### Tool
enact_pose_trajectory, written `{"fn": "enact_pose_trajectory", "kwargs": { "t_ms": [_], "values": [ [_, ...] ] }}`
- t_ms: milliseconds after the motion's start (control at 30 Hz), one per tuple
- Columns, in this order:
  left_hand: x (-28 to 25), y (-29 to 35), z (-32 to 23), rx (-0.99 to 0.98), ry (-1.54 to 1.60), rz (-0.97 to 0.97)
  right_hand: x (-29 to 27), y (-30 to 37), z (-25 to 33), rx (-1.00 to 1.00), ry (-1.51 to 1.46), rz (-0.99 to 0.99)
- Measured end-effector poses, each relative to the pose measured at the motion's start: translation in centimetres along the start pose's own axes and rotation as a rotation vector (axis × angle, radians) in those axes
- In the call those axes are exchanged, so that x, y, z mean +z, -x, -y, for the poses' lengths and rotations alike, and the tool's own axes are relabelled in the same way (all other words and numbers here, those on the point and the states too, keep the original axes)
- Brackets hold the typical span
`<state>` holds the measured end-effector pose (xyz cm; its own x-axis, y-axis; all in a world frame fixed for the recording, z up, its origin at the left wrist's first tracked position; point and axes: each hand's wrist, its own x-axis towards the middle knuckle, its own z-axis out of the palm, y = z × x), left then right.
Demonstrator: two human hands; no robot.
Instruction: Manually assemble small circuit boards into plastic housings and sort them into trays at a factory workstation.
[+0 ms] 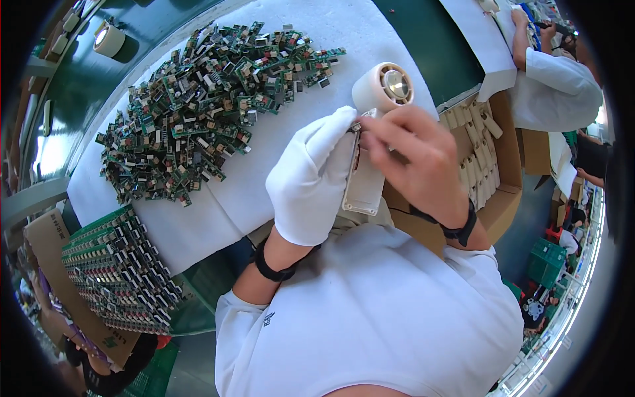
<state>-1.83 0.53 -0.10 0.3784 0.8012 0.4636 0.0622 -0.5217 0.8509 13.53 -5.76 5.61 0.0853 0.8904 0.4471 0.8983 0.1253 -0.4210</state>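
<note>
My left hand, in a white glove, is closed around a long white plastic housing. The housing is tilted, its lower end pointing toward my body, and a narrow dark gap runs along its side. At the upper end, the fingers of my bare right hand are pinched together against the housing, by a small metal part. Whatever sits between those fingertips is hidden. Just beyond my hands stands a white cylinder with a round metal centre.
A heap of small green circuit boards covers much of the white sheet. Stacked board panels stand at the left. On the right, a cardboard box holds several white housings. A co-worker's sleeve shows at upper right.
</note>
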Motion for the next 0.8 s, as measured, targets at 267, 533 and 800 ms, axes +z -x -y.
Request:
{"fn": "enact_pose_trajectory", "kwargs": {
  "t_ms": [267, 533, 800],
  "values": [
    [-1.1, -0.8, -0.7, -0.409, 0.284, 0.174, -2.1, 0.2, -0.4, -0.150, -0.122, 0.282],
    [-1.0, -1.1, -0.4, -0.443, 0.259, 0.145, -0.8, 0.3, -1.3, -0.374, 0.022, 0.269],
    [-0.9, -1.1, -0.4, -0.504, 0.307, 0.122, 0.8, 1.2, 0.3, 0.140, -0.150, -0.066]
  ]
}}
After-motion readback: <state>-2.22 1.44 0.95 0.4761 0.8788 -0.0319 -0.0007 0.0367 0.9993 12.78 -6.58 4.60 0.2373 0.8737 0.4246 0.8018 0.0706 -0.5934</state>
